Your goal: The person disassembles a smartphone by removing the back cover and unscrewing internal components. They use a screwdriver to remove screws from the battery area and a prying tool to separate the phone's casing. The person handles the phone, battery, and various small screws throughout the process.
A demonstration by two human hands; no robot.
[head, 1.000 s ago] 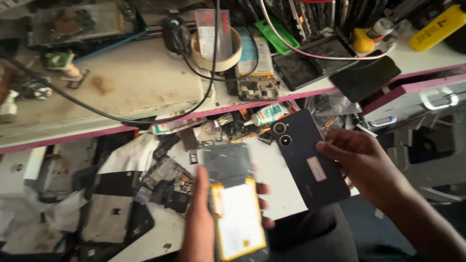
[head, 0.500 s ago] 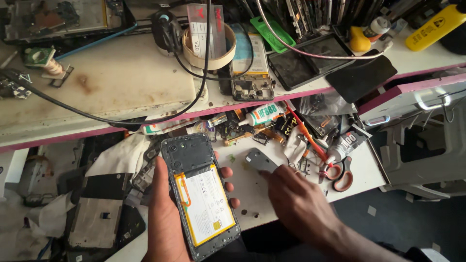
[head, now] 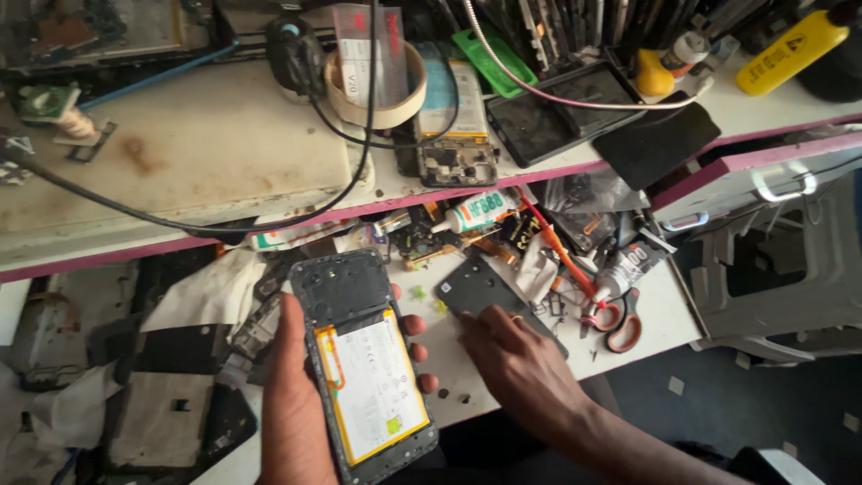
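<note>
Over the cluttered table (head: pixel 628 310), my left hand (head: pixel 296 404) grips the opened phone (head: pixel 368 368), battery exposed, while my right hand (head: pixel 516 359) presses flat, fingers spread, on its removed back cover (head: pixel 471 287); reassembly seems left.

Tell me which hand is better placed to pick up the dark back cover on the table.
The right hand, I think: its fingers already rest on the back cover, while the left hand is holding the opened phone.
</note>
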